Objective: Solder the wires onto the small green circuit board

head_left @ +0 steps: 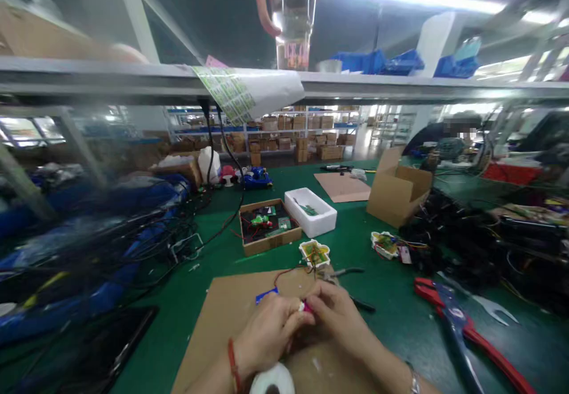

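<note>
1. The left hand [267,335] and right hand [342,320] are at the near edge of the desk [391,317], touching each other. Both are curled shut.
2. Fingertips of both hands pinch a small pink part [304,306] between them. Too small to tell what it is.
3. The hands and the part are over a cardboard sheet [222,323] lying flat at the desk's near edge.
4. A red wire [288,272] runs from the hands toward a small yellow-green board [315,253] just past the sheet's far edge.
5. A blue scrap [267,295] lies on the sheet just beyond the left hand.
6. A white tape roll [272,380] sits at the near edge, below the left wrist.
7. A red band [232,364] is on the left wrist.
8. Red-handled cutters [462,329] lie to the right of the hands, apart from them.
9. Mid-desk: a cardboard tray of parts [269,226] with a white foam box [310,211] just beside it.
10. An open carton [398,192] is toward the far right, with a second small board [384,244] in front of it.
11. Tangled black cables [178,234] are along the left side.
</note>
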`<state>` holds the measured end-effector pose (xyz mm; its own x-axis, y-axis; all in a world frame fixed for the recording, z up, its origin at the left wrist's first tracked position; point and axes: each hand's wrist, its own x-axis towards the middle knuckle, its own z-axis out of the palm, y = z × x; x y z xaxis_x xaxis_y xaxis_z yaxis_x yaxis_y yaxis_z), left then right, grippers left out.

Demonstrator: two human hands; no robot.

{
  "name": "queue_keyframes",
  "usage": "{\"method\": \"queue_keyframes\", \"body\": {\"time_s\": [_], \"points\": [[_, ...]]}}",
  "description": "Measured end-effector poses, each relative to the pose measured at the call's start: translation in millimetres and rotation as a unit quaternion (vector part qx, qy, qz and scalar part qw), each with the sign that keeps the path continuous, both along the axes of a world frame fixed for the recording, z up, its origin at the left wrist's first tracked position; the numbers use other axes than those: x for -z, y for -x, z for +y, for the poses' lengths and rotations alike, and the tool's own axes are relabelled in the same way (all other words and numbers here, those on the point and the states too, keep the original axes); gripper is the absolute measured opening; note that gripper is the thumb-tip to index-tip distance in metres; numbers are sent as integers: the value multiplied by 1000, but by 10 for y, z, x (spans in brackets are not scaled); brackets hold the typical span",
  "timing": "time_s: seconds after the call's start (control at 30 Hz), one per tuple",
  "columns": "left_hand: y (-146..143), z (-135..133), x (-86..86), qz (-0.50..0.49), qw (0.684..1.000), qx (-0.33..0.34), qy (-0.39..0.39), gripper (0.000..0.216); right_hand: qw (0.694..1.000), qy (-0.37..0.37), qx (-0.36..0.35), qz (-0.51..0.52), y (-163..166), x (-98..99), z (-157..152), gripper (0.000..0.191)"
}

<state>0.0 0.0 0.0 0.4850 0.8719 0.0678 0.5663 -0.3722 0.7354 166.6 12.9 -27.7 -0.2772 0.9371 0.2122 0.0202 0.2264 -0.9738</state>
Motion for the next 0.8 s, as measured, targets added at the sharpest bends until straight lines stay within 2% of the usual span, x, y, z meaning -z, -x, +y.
{"method": "queue_keyframes", "body": {"time_s": [0.2,0.37,0.47,0.6,0.8], "points": [[42,37,84,36,998,37,22,39,998,49,-10,25,18,86,-80,41],[119,95,227,129,989,22,-67,34,993,112,-16,39,110,113,-90,42],[128,110,272,159,980,37,-110,28,987,154,-11,53,125,118,-59,46],[121,111,305,140,976,72,-148,26,969,229,-41,87,55,77,-36,49],[59,73,380,60,976,98,-185,27,935,316,-88,136,-53,-6,-30,49]]}}
